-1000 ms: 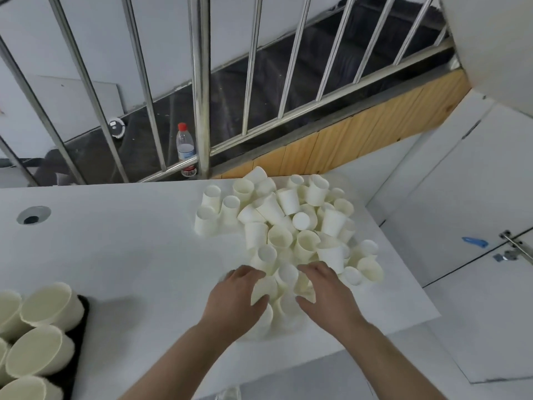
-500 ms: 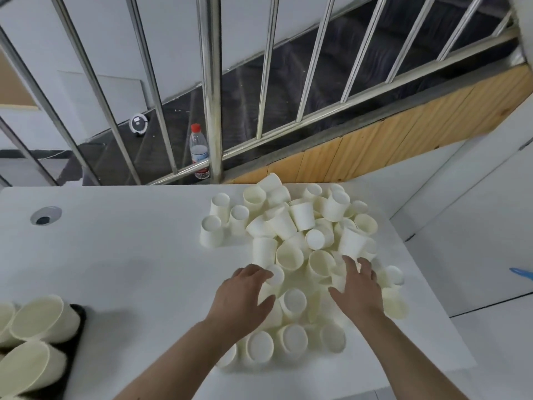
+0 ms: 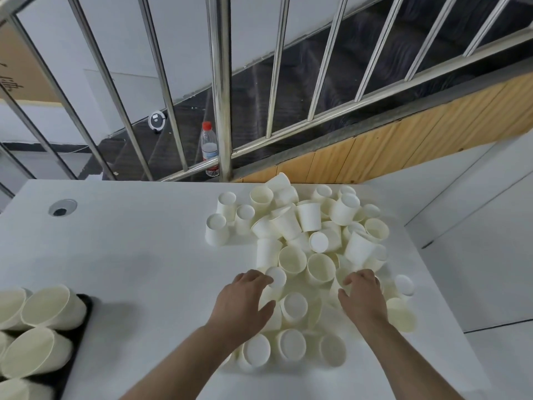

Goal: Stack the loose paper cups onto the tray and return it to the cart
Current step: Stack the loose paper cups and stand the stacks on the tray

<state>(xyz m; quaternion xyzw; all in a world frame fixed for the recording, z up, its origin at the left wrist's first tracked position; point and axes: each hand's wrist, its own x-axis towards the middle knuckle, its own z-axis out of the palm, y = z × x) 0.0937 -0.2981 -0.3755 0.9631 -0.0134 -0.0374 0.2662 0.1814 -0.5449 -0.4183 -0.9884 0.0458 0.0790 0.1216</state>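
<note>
A pile of loose white paper cups (image 3: 302, 241) covers the right half of the white table (image 3: 129, 255), some upright, some upside down, some on their sides. My left hand (image 3: 245, 301) is at the pile's near left edge, fingers and thumb curled round an upside-down cup (image 3: 276, 277). My right hand (image 3: 363, 298) is at the near right side, its fingers curled down onto a cup (image 3: 341, 277) in the pile. A black tray (image 3: 83, 321) at the lower left edge carries stacks of cups (image 3: 52, 310) lying on their sides.
A steel railing (image 3: 222, 90) runs along the table's far edge, with a plastic water bottle (image 3: 209, 148) behind it. A round cable hole (image 3: 62, 207) is in the table at far left. The table's right edge drops to the white floor (image 3: 476, 226).
Both hands moved forward from the near cups deeper into the pile. My right hand's fingers, straight half a second ago, are now curled down. The view has tilted up slightly.
</note>
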